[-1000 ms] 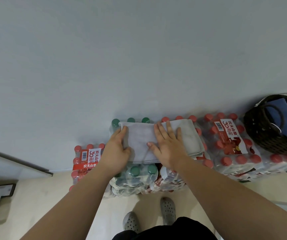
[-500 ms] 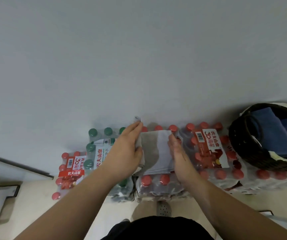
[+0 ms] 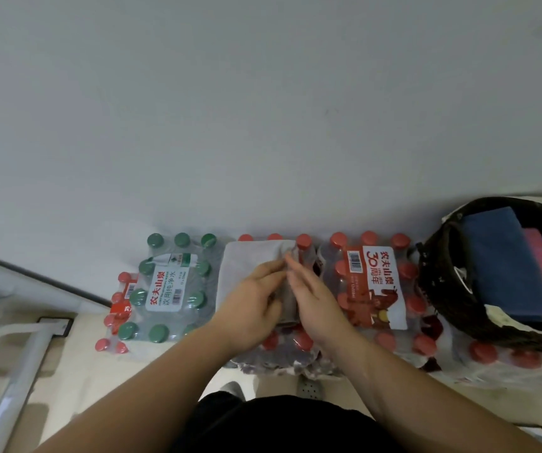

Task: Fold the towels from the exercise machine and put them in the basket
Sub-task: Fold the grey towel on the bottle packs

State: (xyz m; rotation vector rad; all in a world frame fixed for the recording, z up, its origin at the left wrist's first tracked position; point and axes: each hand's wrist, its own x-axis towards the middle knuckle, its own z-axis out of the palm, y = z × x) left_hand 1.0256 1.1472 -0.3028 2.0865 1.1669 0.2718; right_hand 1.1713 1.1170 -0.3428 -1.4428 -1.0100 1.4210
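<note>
Step in hand: last fold of grey towel, which lies on the bottle packs against the wall. Left grip lies flat on it, fingers straight, clasping nothing. Right grip is edge-on at the fold's right side; pinching or not, cannot tell (blurred). Towel is narrow, 1 edge raised. Next move needs a firm grasp on the whole bundle, then a carry right to basket.
</note>
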